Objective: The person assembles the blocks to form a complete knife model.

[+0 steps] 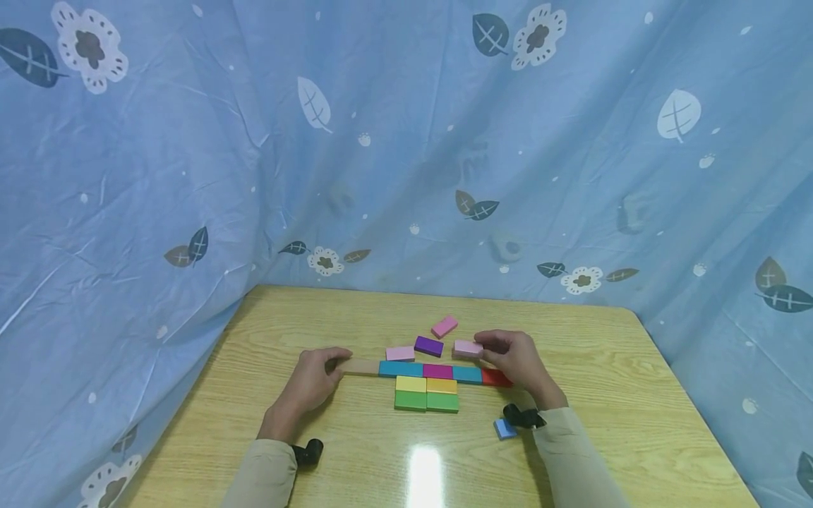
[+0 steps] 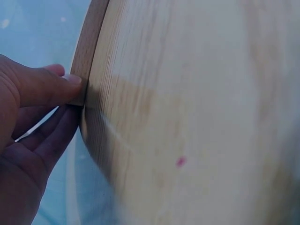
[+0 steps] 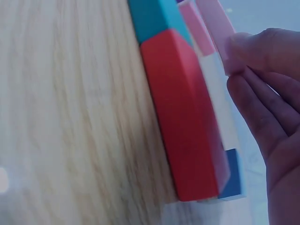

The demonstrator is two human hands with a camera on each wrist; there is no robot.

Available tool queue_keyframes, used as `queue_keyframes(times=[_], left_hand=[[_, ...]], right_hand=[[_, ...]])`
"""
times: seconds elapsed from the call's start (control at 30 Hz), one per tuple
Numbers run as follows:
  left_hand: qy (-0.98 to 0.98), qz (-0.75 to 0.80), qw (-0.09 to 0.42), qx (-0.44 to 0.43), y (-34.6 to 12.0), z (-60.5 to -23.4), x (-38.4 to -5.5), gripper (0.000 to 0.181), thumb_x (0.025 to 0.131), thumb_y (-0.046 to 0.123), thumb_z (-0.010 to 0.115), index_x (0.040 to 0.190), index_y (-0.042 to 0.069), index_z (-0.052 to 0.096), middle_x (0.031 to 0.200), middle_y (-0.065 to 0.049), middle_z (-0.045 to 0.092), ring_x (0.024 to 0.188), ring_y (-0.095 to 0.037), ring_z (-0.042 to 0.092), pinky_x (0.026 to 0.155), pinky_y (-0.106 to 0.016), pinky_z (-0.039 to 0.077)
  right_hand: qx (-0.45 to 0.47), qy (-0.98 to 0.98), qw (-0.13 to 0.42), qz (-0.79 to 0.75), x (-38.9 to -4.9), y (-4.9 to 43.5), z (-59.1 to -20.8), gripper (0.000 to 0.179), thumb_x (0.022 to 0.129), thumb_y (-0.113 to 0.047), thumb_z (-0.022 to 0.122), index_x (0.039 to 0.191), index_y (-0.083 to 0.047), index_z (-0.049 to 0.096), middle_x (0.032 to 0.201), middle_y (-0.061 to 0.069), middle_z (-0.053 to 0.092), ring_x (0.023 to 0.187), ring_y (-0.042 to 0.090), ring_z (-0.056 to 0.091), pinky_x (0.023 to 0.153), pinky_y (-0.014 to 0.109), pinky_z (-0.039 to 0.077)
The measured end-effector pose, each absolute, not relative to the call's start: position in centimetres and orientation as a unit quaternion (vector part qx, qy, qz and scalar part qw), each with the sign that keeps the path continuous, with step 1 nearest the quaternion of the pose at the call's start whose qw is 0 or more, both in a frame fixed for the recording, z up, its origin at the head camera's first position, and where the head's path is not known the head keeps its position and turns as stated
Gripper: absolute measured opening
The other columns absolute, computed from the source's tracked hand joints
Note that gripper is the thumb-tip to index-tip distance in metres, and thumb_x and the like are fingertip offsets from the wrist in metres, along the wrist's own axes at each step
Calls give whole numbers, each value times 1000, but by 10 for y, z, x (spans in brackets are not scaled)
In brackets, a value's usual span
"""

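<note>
My left hand (image 1: 312, 381) pinches the left end of a plain wooden block (image 1: 360, 367); in the left wrist view the thumb lies on the plain wooden block (image 2: 89, 51). That block heads a row with a long blue block (image 1: 401, 369), a magenta block (image 1: 437, 371), a shorter blue block (image 1: 467, 375) and a red block (image 1: 496, 377). Behind the row's right part, my right hand (image 1: 516, 358) pinches the right end of a light pink block (image 1: 467, 348). The right wrist view shows this pink block (image 3: 218, 33) between thumb and fingers, beside the red block (image 3: 180, 112).
Below the row sit a yellow block (image 1: 411, 384), an orange block (image 1: 442, 386) and two green blocks (image 1: 411, 401). Behind it lie another light pink block (image 1: 400, 353), a purple block (image 1: 429, 346) and a pink block (image 1: 444, 326). A small blue block (image 1: 504, 428) rests near the right wrist.
</note>
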State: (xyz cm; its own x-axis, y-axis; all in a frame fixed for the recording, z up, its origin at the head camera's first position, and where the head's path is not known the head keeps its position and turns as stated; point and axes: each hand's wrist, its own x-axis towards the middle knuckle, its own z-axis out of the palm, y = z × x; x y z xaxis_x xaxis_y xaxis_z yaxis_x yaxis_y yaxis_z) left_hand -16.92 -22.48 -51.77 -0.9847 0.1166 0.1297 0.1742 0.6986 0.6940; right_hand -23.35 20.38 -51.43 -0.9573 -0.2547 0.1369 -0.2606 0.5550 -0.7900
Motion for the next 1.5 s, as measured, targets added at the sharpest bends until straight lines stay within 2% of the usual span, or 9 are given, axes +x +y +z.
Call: queue_keyframes(times=[0.17,0.27,0.5,0.83,1.03,1.27,1.5], left_hand=[[-921,-378,39,-79,-224,-518,-169,36,96,-9,75,129,7,80,131,-12,79,131,-35,72,110,-51,61],[-922,-378,39,-79,-224,-518,-169,37,96,-9,75,129,7,80,131,-12,79,131,-35,72,110,-51,61],[-922,-378,38,-74,-225,-519,-169,38,95,-9,75,129,8,80,132,-13,79,132,-35,71,111,-52,60],[-924,-373,38,-72,-225,-519,-168,38,96,-7,75,131,8,79,133,-13,78,133,-36,70,113,-53,59],[-923,-377,37,-73,-226,-519,-168,39,96,-8,75,131,8,79,134,-13,78,133,-36,70,112,-53,59],[-923,-377,37,-70,-226,-519,-169,38,96,-8,75,130,9,80,133,-14,78,131,-35,71,111,-53,60],[-923,-376,39,-75,-225,-518,-169,37,96,-7,76,129,9,80,132,-14,78,131,-35,71,111,-53,60]], right_hand=[[143,-876,29,459,-219,207,-510,32,97,-5,83,128,-5,80,123,8,82,110,25,79,92,21,64],[139,-873,42,466,-208,208,-506,32,97,-4,82,128,-4,80,123,9,82,112,27,79,93,19,63],[132,-862,66,484,-179,210,-496,29,96,-3,84,125,-2,81,123,11,82,116,31,79,99,30,65],[134,-848,75,508,-141,210,-490,26,95,-4,85,120,-7,83,117,7,84,110,14,80,96,22,64],[141,-843,73,514,-127,201,-491,26,95,-3,84,121,-7,83,118,5,84,113,16,79,96,24,65],[135,-844,31,519,-118,179,-496,28,93,-3,86,119,-13,84,115,-1,84,109,15,80,102,33,65],[176,-848,39,499,-115,159,-505,25,93,-9,88,117,-13,85,113,-6,85,107,11,80,98,27,65]])
